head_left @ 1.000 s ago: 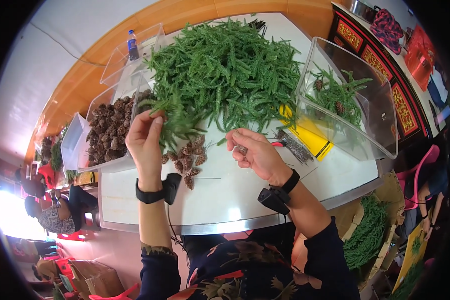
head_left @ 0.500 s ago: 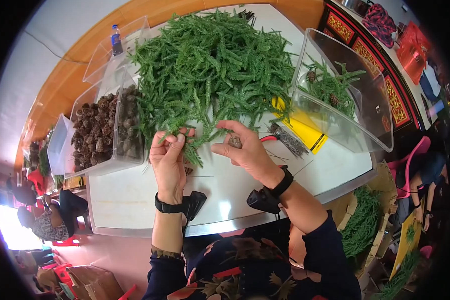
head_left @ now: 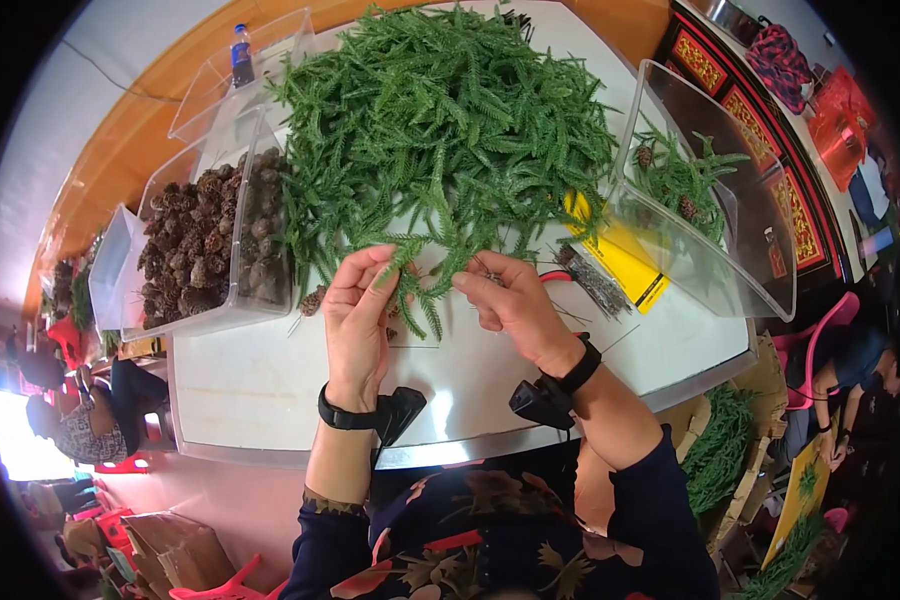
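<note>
My left hand [head_left: 358,315] is closed, pinching a green artificial pine sprig [head_left: 425,300] between thumb and fingers; its needled branches fan out to the right. Close beside it, my right hand [head_left: 515,308] is closed with thumb and forefinger at the sprig's right side. A small brown pine cone [head_left: 494,280] is tucked in the right hand's fingers, mostly hidden. Just beyond both hands rises a large heap of green pine sprigs [head_left: 440,120]. A loose pine cone [head_left: 313,300] lies left of my left hand, and another is partly hidden behind that hand.
A clear bin of pine cones [head_left: 195,240] stands at left. On the right, a clear bin [head_left: 710,265] holds sprigs with cones. Between lie a yellow packet [head_left: 620,260], a bundle of thin wires [head_left: 595,282] and a red-handled tool [head_left: 554,275]. A cardboard box [head_left: 760,400] holds greenery below the table.
My right hand's thumb and forefinger have closed together, where they were spread around the pine cone. My left hand has shifted slightly right with the sprig. The view has moved a little.
</note>
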Demonstrator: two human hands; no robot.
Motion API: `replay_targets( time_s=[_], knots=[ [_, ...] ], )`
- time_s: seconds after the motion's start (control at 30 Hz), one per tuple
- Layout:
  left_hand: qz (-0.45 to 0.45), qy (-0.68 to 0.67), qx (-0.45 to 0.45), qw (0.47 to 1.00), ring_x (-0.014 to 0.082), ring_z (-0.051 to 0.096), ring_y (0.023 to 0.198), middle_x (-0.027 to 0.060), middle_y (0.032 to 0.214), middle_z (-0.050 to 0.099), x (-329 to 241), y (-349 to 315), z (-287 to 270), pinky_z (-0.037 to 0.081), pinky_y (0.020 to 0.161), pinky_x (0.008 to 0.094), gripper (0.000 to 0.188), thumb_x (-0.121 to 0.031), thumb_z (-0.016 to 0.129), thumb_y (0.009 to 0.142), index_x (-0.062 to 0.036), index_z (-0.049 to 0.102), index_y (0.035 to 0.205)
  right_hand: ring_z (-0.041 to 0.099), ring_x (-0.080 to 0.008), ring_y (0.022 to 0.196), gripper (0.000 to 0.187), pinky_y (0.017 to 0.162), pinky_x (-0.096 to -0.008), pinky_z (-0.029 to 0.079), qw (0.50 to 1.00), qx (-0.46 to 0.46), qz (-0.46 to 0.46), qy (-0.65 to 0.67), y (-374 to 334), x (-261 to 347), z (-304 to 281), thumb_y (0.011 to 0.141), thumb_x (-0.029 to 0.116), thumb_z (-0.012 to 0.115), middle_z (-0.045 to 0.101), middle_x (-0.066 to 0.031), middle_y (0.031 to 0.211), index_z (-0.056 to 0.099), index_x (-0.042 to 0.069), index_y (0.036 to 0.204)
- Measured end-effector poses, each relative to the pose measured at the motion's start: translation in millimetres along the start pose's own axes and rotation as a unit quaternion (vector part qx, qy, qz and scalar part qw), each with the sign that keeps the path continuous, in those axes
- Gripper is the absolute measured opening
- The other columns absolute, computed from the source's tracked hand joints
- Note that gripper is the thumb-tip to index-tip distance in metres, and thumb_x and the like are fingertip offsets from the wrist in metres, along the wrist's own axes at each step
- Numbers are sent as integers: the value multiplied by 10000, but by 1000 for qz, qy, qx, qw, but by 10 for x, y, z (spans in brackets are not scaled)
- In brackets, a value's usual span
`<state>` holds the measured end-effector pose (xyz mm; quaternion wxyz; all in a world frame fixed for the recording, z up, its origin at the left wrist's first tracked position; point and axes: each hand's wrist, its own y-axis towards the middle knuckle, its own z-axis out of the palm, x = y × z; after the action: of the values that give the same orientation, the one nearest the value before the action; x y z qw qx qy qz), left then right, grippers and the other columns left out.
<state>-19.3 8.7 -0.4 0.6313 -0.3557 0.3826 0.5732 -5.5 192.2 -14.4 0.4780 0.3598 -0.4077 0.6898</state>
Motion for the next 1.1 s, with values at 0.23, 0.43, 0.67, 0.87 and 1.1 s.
replay_targets(
  time_s=[0.23, 0.43, 0.67, 0.87, 1.1],
  knots=[
    [-67, -42, 30, 996, 118, 632, 878, 87, 1003, 678, -35, -14, -32, 508, 740, 238, 199, -96, 565, 957, -13, 594, 1135, 298, 0, 488, 180, 441, -204, 224, 1000, 15, 13, 16, 1, -12, -47, 890, 199, 665, 387, 95, 612, 552, 89, 803],
    [-64, -30, -10, 997, 52, 596, 768, 18, 895, 669, 7, -10, -41, 472, 658, 176, 96, -81, 617, 928, -31, 631, 1009, 333, -30, 492, 151, 459, -206, 269, 993, -99, -44, -48, -20, 15, 88, 870, 145, 681, 436, 81, 629, 614, 60, 976],
    [-22, 8, -30, 999, 30, 563, 689, -14, 856, 654, 97, -9, -134, 446, 615, 157, 54, -91, 634, 922, -47, 630, 952, 421, -10, 549, 269, 493, -174, 324, 867, -58, -357, -342, -88, -66, 176, 831, 43, 698, 498, 67, 670, 625, 51, 1090],
    [-20, -12, -14, 1000, 84, 591, 706, 34, 863, 661, 36, -36, 100, 450, 614, 190, 123, -148, 574, 967, -35, 621, 981, 474, -14, 592, 252, 522, -175, 357, 904, -52, -305, -295, -70, -49, 77, 842, 6, 681, 536, 46, 692, 623, 39, 1085],
    [-3, 29, 13, 999, 106, 599, 716, 68, 891, 670, 3, -51, 42, 449, 639, 204, 176, -168, 541, 982, -17, 621, 1021, 387, -57, 522, 135, 479, -230, 281, 990, 2, -93, 102, -59, 69, -64, 904, 88, 638, 474, 35, 631, 603, 58, 1031]
  ],
)
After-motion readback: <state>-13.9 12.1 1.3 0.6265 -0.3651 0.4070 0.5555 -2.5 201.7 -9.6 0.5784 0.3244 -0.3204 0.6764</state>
